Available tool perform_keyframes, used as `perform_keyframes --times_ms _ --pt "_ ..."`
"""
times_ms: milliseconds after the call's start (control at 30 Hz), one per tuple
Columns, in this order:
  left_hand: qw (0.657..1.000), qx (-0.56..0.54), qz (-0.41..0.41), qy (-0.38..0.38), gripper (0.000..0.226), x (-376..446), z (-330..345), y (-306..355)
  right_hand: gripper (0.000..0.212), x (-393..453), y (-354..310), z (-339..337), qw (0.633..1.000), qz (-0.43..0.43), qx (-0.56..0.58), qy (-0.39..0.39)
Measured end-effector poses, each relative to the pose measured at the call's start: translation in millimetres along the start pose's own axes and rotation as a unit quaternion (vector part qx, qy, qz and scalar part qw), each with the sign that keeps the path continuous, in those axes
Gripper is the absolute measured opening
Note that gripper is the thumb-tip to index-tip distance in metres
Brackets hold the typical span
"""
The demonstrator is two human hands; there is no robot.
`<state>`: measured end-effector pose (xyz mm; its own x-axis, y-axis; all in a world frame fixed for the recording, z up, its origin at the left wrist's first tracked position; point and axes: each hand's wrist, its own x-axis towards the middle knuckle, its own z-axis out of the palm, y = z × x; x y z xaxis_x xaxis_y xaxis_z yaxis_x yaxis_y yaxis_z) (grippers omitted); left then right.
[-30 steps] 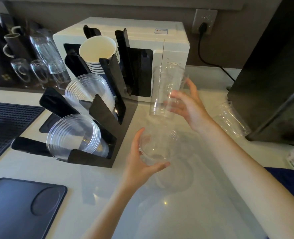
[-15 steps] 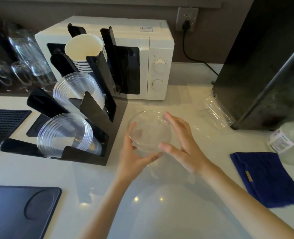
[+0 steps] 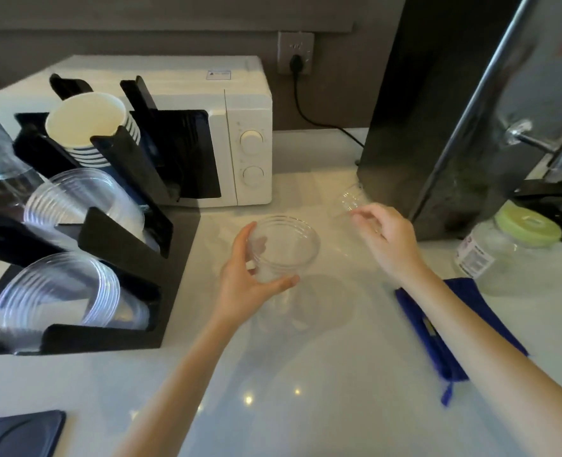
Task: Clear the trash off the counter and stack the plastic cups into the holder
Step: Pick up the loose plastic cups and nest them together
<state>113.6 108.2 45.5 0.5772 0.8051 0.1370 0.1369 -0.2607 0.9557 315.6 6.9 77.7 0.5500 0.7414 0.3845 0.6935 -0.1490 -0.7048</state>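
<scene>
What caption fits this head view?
Left hand holds stacked cups; right hand reaches a lying cup.

See-through cups (image 3: 282, 247), black holder (image 3: 131, 245), white microwave (image 3: 246, 103), blue cloth (image 3: 490, 311), green jar lid (image 3: 528, 225), shiny white desk (image 3: 306, 374)

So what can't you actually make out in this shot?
- Head view: whether the right hand has closed on the lying cup; its fingers cover the cup's near end.
- How many cups the left hand holds; the clear cups blur together.
- Jar label: too small.
</scene>
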Motion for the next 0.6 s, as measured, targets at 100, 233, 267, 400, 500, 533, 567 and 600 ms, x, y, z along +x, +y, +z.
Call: perform_keyframes --times_ms 100,233,267,400,500,533,567,600 --pt "1.0 -0.015 0.0 -0.005 0.099 8.1 19.1 0.5 0.029 23.4 38.2 -4.9 0.988 0.026 -0.151 0.004" --pt "0.999 -0.037 -0.004 0.001 0.098 14.4 37.1 -5.5 0.045 36.3 71.8 6.7 0.962 0.069 -0.255 -0.061" --pt "0.999 -0.037 -0.004 0.001 0.098 16.4 39.4 -6.0 0.049 37.5 76.5 10.1 0.957 0.076 -0.27 -0.068" --pt "0.999 -0.048 -0.01 -0.005 0.097 22.3 42.9 -5.6 0.05 41.2 88.4 16.0 0.943 0.08 -0.319 -0.053" --pt "0.999 -0.045 -0.009 -0.003 0.097 22.3 42.8 -9.5 0.051 39.5 85.7 12.6 0.963 0.075 -0.259 -0.012" --pt "0.999 -0.043 -0.008 -0.004 0.097 22.0 42.3 -10.3 0.053 38.5 79.9 10.4 0.975 0.072 -0.21 0.01" --pt "0.999 -0.042 -0.007 -0.007 0.098 21.5 41.8 -10.6 0.055 37.9 70.8 7.4 0.986 0.072 -0.147 0.032" --pt "0.999 -0.04 -0.006 -0.009 0.098 21.0 41.7 -10.1 0.056 37.7 58.6 3.1 0.994 0.075 -0.069 0.049"
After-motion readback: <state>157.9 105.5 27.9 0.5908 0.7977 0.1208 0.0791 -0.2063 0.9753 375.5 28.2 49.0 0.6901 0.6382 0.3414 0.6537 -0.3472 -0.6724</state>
